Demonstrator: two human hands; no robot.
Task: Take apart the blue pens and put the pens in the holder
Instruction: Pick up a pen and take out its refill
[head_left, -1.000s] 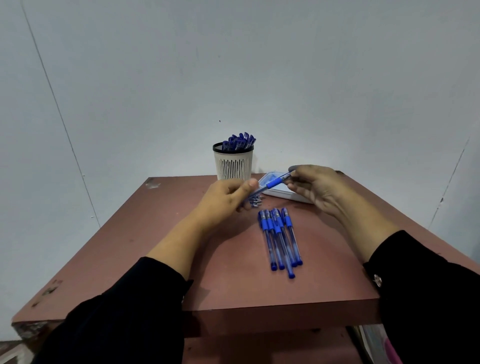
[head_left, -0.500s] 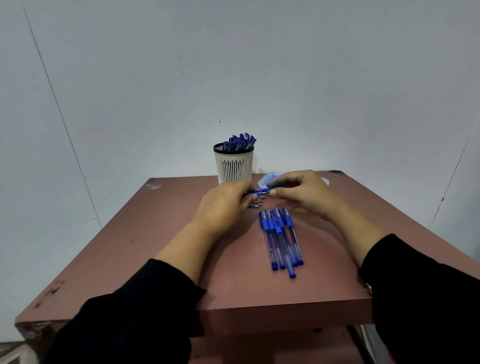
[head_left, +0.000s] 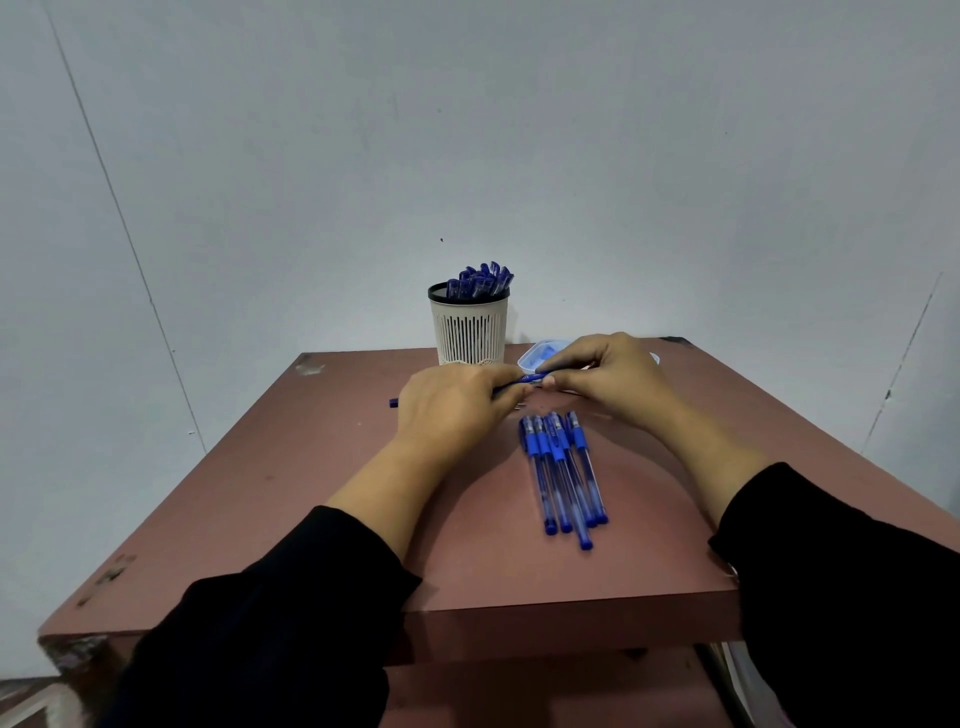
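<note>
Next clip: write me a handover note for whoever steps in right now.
Left hand and right hand both grip one blue pen above the table, mid-disassembly.
Five blue pens lie side by side in front of the hands, untouched.
Holder at the back already has pens in it.
Left: finish this pen, then the five.

Your pens (head_left: 563, 478) are glossy clear-and-blue plastic, the holder (head_left: 469, 332) slotted matt plastic (black-rimmed), the table (head_left: 291, 467) a smooth matt reddish board chipped at its corners.
</note>
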